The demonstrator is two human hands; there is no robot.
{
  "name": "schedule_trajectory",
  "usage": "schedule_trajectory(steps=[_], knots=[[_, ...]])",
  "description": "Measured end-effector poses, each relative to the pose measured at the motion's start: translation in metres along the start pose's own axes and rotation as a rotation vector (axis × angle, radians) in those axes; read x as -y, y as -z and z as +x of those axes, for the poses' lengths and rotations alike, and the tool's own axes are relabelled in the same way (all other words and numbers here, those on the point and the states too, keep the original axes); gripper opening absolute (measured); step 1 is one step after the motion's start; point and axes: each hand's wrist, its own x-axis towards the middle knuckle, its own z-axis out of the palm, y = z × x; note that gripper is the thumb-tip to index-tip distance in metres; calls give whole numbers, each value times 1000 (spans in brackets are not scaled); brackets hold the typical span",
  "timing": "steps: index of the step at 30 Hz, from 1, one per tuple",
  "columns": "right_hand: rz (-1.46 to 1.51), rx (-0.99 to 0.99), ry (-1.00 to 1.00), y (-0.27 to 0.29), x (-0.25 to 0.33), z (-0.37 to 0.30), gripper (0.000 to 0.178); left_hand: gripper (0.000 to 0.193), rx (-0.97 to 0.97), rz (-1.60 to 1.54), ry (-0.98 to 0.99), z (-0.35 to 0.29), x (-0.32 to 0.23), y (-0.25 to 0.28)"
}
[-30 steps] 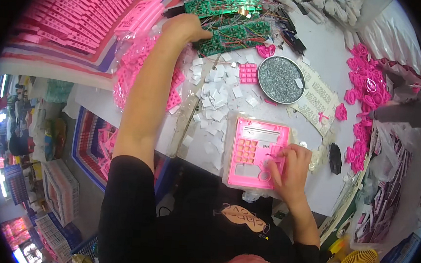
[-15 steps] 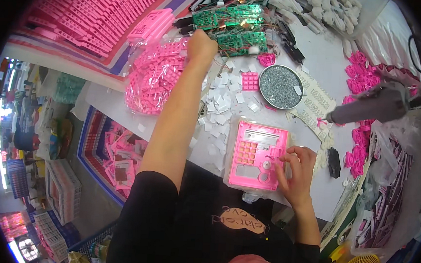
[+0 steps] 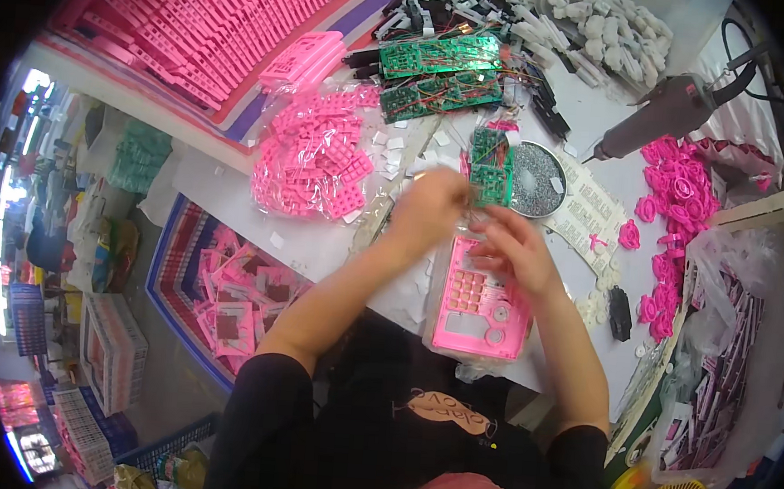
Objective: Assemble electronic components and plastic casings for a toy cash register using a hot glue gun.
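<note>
A green circuit board [image 3: 492, 168] with thin wires stands up over the table, its lower end in my left hand [image 3: 431, 213]. That hand is smeared by motion, its fingers closed at the board's edge. My right hand [image 3: 520, 255] hovers just below the board, fingers apart and bent, above the upper part of a pink plastic casing [image 3: 483, 328]. The casing lies open side up, with a grid of square holes and round openings, on a wrapped pad. My right fingers hide its upper end; whether they touch the board's wires I cannot tell.
More circuit boards [image 3: 440, 75] lie at the back. A round tin of screws [image 3: 539, 187] stands behind the board. Bagged pink keypads [image 3: 312, 153] sit left, pink rings [image 3: 677, 192] right. An electric screwdriver [image 3: 656, 113] hangs at the upper right.
My left hand has come back from the pile of boards toward the casing, bringing one board. My right hand has risen from the casing's right side to its upper end.
</note>
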Motion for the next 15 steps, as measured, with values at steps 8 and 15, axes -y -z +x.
schedule_trajectory(steps=[8, 15], knots=[[-98, 151, 143, 1, 38, 26, 44, 14, -802, -50, -349, 102, 4, 127], [125, 106, 190, -1, 10, -12, 36, 29, 138, -125, -405, -29, -70, 56]])
